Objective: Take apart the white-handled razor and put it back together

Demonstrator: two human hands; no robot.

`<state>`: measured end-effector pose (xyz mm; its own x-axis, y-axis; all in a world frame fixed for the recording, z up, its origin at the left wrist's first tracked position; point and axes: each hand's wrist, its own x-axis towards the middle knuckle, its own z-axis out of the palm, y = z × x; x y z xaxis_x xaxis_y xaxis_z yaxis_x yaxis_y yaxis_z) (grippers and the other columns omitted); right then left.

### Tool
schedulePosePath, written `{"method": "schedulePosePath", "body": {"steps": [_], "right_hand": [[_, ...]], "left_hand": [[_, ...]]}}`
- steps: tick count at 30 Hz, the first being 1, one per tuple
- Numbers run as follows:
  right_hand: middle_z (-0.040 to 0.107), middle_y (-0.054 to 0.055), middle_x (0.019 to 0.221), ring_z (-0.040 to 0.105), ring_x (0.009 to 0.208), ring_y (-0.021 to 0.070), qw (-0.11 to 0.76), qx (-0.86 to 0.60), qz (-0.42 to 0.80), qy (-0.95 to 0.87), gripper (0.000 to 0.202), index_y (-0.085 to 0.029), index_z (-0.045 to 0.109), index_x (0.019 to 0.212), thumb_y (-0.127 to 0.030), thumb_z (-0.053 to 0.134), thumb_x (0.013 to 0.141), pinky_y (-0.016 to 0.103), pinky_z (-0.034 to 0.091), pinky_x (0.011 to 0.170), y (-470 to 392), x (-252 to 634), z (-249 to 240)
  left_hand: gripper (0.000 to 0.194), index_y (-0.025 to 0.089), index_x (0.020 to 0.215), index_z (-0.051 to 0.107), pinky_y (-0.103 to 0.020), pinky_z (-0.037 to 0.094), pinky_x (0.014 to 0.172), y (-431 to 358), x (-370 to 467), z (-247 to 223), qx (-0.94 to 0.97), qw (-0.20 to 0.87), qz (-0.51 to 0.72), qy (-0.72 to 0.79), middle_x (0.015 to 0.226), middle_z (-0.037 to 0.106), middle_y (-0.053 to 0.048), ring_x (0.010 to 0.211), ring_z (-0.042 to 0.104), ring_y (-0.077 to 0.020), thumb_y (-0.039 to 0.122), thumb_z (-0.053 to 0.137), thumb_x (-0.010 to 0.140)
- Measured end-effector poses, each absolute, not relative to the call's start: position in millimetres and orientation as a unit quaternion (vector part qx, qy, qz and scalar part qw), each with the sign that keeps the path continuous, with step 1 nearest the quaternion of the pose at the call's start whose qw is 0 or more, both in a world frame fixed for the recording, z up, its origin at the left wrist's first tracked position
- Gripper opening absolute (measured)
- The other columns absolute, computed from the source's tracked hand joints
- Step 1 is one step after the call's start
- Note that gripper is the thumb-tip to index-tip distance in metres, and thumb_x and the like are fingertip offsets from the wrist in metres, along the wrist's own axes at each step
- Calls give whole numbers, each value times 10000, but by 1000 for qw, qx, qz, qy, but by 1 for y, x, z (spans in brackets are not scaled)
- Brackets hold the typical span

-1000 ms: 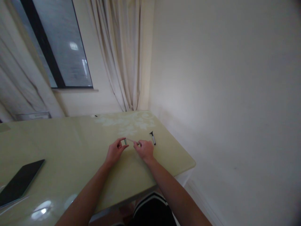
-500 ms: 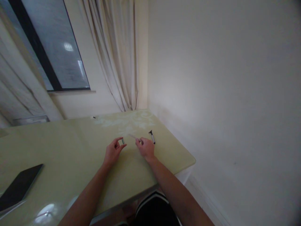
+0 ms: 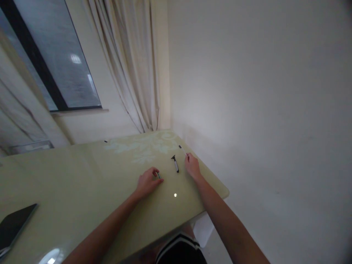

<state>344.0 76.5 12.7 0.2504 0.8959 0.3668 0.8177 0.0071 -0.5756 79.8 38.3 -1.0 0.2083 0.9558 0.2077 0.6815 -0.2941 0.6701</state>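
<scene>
My left hand point(image 3: 147, 182) pinches a small green-and-silver cylinder point(image 3: 158, 175) between thumb and fingers, low over the pale green table point(image 3: 82, 183). A razor point(image 3: 175, 164) with a black head and grey handle lies on the table between my hands. To its right, my right hand point(image 3: 192, 165) has its fingers closed round the near end of a thin white stick-like item point(image 3: 184, 150) with a dark far tip, close to the table's right edge.
A dark flat device point(image 3: 16, 223) lies at the table's left. A tiny black object point(image 3: 106, 141) sits by the back edge. Curtains point(image 3: 134, 66) and a window stand behind, and a white wall point(image 3: 247, 110) borders the right side.
My right hand has moved right and away past the razor with the white item. My left hand has shifted right with the cylinder. The view has turned slightly.
</scene>
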Motion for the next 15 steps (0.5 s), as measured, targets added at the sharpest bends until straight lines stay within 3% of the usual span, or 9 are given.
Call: {"method": "schedulePosePath", "body": {"steps": [5,10,15], "right_hand": [[743,119,1032,657,913,207,340,-711,41,-614,257,-157,755,1010,-128,510,940,263,413,793,72,344,-4],[733,117,1044,642,949,212,331,-723,23,-606,243,-158,728,1053,-104,524,930,277,404,811,68,344,-1],[714,87,991,626,910,200,297,-737,18,-607,175,-183,695,1023,-145,541,948,276,382,735,62,341,3]], "left_hand": [[359,249,1148,695,-367,424,858,68,126,6,751,176,256,583,1090,733,-69,986,647,-241,329,736,801],[366,231,1189,710,-416,412,914,87,139,1,732,160,253,612,1140,732,-106,1079,643,-285,405,686,868],[390,231,1219,719,-375,426,906,80,132,-2,747,146,252,598,1107,728,-94,1053,652,-261,418,679,879]]}}
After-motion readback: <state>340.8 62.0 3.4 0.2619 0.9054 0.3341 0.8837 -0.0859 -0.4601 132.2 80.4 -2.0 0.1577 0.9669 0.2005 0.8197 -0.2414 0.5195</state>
